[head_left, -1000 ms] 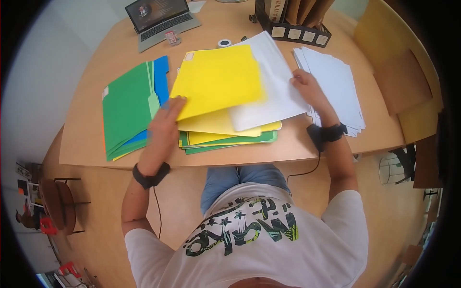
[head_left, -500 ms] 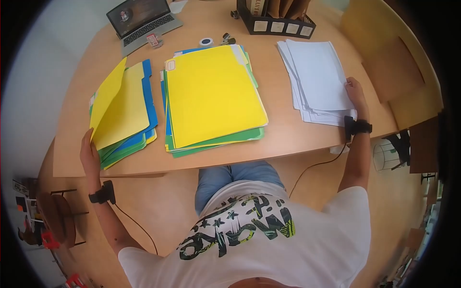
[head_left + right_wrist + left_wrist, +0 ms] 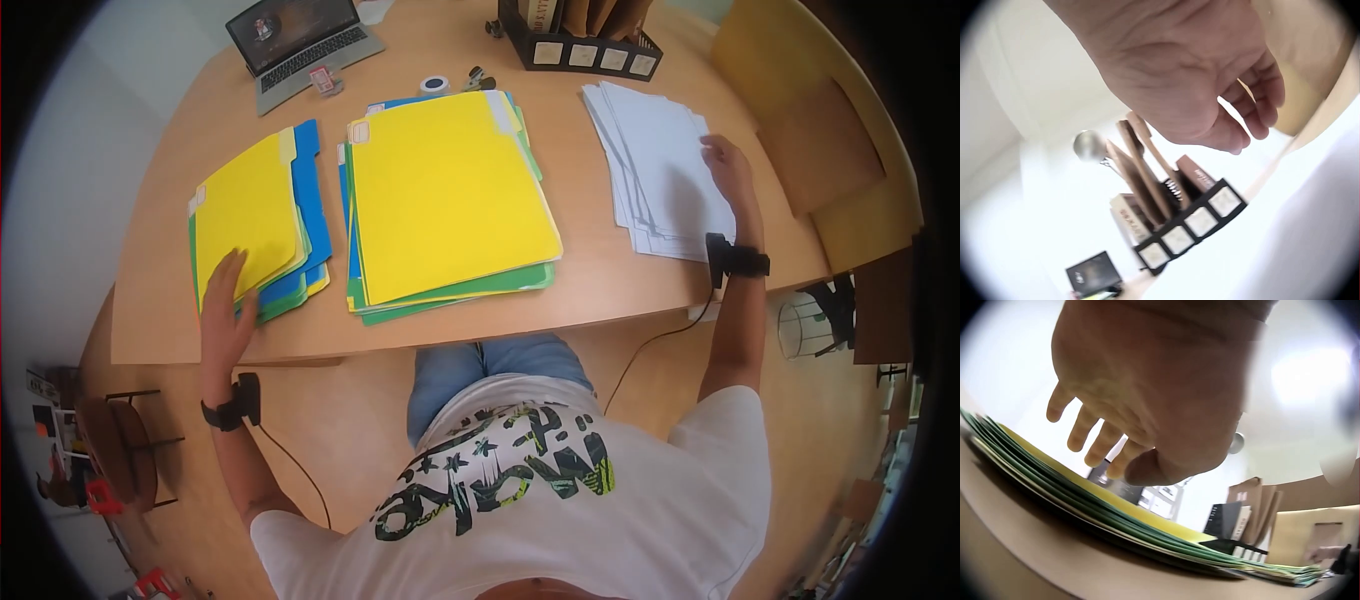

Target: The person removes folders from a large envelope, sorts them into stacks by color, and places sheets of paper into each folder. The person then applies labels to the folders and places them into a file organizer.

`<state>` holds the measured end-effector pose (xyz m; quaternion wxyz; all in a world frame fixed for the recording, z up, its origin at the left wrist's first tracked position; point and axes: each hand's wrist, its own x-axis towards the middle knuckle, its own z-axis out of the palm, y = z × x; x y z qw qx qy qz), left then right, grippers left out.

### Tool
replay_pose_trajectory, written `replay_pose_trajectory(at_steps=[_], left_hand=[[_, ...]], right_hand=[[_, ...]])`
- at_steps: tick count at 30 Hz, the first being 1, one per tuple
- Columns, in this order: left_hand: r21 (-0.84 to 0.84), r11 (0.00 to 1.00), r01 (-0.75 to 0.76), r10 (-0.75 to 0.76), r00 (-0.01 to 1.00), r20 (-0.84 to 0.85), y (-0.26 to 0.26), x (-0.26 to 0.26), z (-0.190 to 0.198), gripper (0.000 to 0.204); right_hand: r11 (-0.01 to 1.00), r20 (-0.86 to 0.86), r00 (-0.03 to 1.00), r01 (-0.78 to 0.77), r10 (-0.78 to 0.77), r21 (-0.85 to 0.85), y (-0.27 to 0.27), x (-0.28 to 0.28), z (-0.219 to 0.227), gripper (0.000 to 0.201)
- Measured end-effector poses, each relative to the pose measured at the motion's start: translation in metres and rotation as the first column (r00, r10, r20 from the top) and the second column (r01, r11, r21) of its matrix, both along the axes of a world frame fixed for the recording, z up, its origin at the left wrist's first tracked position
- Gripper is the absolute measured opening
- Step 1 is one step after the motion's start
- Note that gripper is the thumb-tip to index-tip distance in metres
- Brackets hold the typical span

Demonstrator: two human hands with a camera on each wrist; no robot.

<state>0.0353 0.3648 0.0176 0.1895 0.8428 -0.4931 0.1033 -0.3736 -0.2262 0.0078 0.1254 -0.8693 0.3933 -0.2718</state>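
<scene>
On the left, a pile of folders has a yellow folder [image 3: 246,210] on top, with blue and green ones showing beneath it. My left hand [image 3: 228,310] is over the near edge of that pile, fingers extended and holding nothing; the left wrist view shows its palm [image 3: 1154,381] above the folders. A taller folder pile, also topped by a yellow folder [image 3: 450,200], lies in the middle. To the right is a stack of white paper sheets [image 3: 650,160]. My right hand [image 3: 732,172] hovers over its right side, casting a shadow on it, fingers loosely bent around nothing.
An open laptop [image 3: 310,50] stands at the back left, beside a small clear box with red print [image 3: 325,82]. A round white object [image 3: 434,86] and a dark clip-like item [image 3: 478,78] lie behind the middle pile. A black organizer [image 3: 585,55] holds brown files.
My left hand has let the yellow folder fall flat onto the left pile and moved right over it. The right hand has lifted off the paper stack's edge and shifted slightly inward.
</scene>
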Motion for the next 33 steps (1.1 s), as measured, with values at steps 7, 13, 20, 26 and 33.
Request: replay_pose_trajectory(at_steps=[7,13,20,26,33], left_hand=[[0.172,0.926,0.337,-0.333,0.941,-0.056,-0.113,-0.083,0.009,0.067],[0.283,0.901,0.329,-0.331,0.943,-0.044,-0.14,-0.094,0.0,0.076],[0.252,0.902,0.351,-0.341,0.936,-0.084,-0.136,-0.09,-0.002,0.07],[0.12,0.918,0.378,-0.363,0.923,-0.125,-0.132,-0.086,-0.004,0.043],[-0.049,0.946,0.32,-0.323,0.942,-0.089,-0.125,-0.091,-0.014,0.022]], right_hand=[[0.666,0.294,0.823,-0.567,0.486,0.485,0.103,0.118,0.027,0.025],[0.566,0.293,0.799,-0.585,0.525,0.581,0.136,0.171,-0.008,0.024],[0.511,0.34,0.83,-0.545,0.441,0.665,0.144,0.173,-0.019,0.027],[0.476,0.367,0.833,-0.542,0.413,0.693,0.141,0.172,-0.026,0.028],[0.516,0.395,0.837,-0.545,0.378,0.661,0.145,0.173,-0.028,0.029]])
